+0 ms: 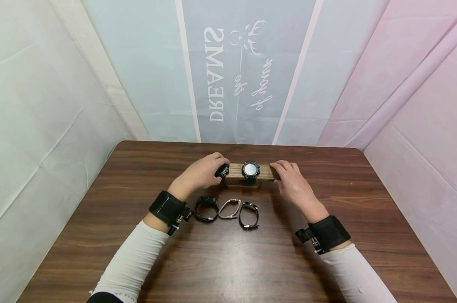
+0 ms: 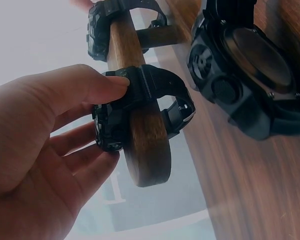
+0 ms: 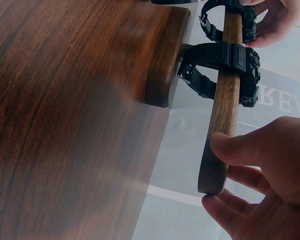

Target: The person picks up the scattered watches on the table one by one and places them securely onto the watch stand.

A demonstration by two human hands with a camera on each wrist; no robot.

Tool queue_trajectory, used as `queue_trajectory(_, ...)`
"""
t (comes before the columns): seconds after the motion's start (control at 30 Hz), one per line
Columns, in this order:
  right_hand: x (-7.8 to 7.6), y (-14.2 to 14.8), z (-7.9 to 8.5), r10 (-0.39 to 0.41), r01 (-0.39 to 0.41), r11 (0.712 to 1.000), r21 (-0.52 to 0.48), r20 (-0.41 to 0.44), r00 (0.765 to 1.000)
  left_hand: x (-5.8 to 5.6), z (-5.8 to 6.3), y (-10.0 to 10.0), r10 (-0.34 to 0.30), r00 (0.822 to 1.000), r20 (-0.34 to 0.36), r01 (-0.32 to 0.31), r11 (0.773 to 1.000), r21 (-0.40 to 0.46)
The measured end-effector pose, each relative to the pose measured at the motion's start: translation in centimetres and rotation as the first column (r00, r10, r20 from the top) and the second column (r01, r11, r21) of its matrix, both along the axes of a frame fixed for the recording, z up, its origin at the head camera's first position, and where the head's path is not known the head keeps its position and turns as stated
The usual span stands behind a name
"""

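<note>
A wooden watch stand (image 1: 235,171) is set toward the far side of the table, its bar raised over a wooden base (image 3: 167,60). My left hand (image 1: 202,171) pinches a black watch (image 2: 112,120) looped round the bar's left end, thumb on the strap side and fingers at the case. Another black watch (image 1: 250,169) hangs near the bar's middle, its round face turned up. At the opposite end, my right hand (image 1: 294,185) grips the bar (image 3: 222,107) between thumb and fingers.
Nearer me lie a chunky black watch (image 1: 206,209), a slim pale-banded watch or bracelet (image 1: 229,209) and a slim black-strapped one (image 1: 248,215), in a row. The brown wooden table (image 1: 228,269) meets a printed grey-blue cloth (image 1: 247,84) at its back, with pale curtains on both sides.
</note>
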State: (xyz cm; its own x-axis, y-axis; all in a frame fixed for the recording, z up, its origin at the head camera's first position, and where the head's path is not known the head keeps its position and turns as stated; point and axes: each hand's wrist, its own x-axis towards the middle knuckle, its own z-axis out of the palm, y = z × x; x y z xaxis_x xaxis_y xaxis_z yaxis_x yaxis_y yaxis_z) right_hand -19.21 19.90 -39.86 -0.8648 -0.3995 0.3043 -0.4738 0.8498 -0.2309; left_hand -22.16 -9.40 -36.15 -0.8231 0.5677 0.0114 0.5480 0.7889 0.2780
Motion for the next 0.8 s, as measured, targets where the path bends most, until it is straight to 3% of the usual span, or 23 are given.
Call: queue_trajectory(0.8, 0.1, 0.1, -0.2, 0.010, -0.010, 1.000, -0.005, -0.009, 1.000, -0.1, -0.2, 2.1, -0.039, 0.999, -0.026, 0.038, 0.999, -0.025)
